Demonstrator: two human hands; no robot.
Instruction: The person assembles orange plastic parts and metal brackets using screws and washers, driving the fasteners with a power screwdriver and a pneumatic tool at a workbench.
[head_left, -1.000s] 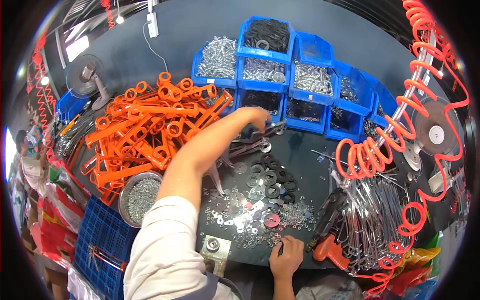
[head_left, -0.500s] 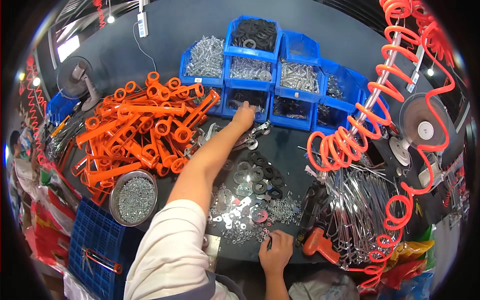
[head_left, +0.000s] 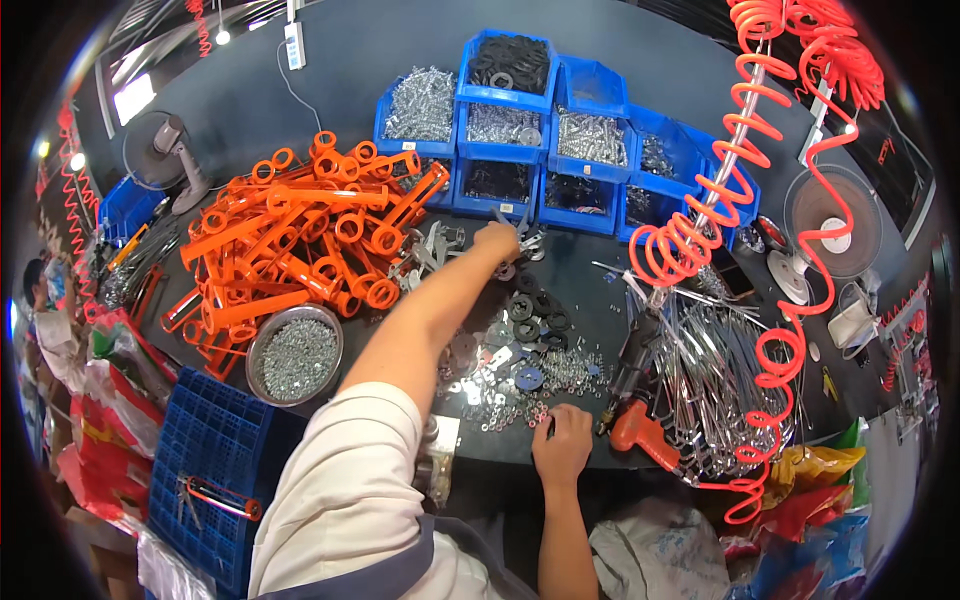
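Observation:
My left hand (head_left: 497, 243) is outstretched to the far middle of the table, just in front of the lowest blue bin (head_left: 496, 207). Its fingers are closed, with greyish tips of something showing beside them that I cannot make out. Grey metal brackets (head_left: 437, 246) lie left of it. At the near edge my right hand (head_left: 562, 443) rests with curled fingers beside small washers and nuts (head_left: 500, 412); whatever it pinches is hidden. Between the hands are black rings (head_left: 523, 308), loose screws (head_left: 575, 372) and a dark blue disc (head_left: 529, 379).
Orange tubular frames (head_left: 300, 230) are heaped at left, behind a steel bowl (head_left: 297, 357) of small metal parts. A power driver (head_left: 640, 435) and bent metal rods (head_left: 715, 380) lie at right, under a hanging red coiled hose (head_left: 690, 250). Fans (head_left: 830, 225) flank the table.
My left hand has come out of the lower middle bin and drawn back to just in front of it. My right hand stays by the washers. The whole view has shifted slightly.

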